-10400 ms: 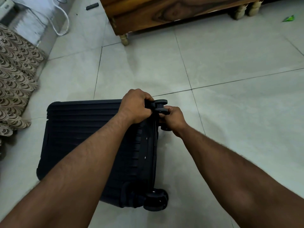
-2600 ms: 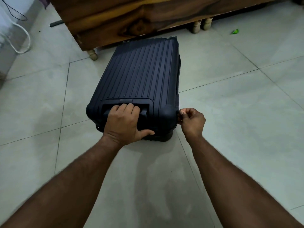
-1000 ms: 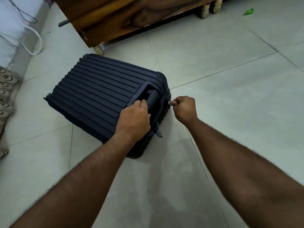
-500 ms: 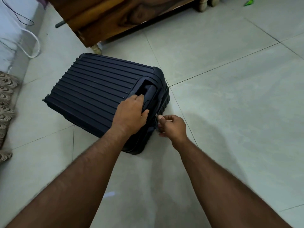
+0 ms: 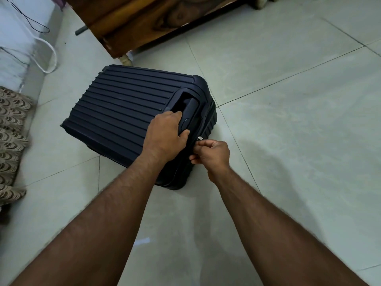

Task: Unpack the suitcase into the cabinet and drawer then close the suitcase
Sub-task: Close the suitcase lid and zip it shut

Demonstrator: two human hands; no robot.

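Observation:
A dark navy ribbed hard-shell suitcase [image 5: 123,112] lies flat on the tiled floor with its lid down. My left hand [image 5: 166,134] grips the recessed handle [image 5: 190,109] at the suitcase's near right end, fingers curled into the recess. My right hand [image 5: 212,154] is at the near side edge and pinches the small metal zipper pull [image 5: 200,138] between thumb and fingers. The zipper track below my hands is hidden.
A wooden cabinet [image 5: 156,19] on short turned legs stands just behind the suitcase. A patterned cloth [image 5: 11,141] lies at the left edge. White and black cables [image 5: 48,58] hang by the left wall. Bare floor tiles [image 5: 299,131] stretch to the right.
Over the last second my right hand slid with the zipper pull from the suitcase's right corner along the near side towards me. My left hand kept its hold on the handle.

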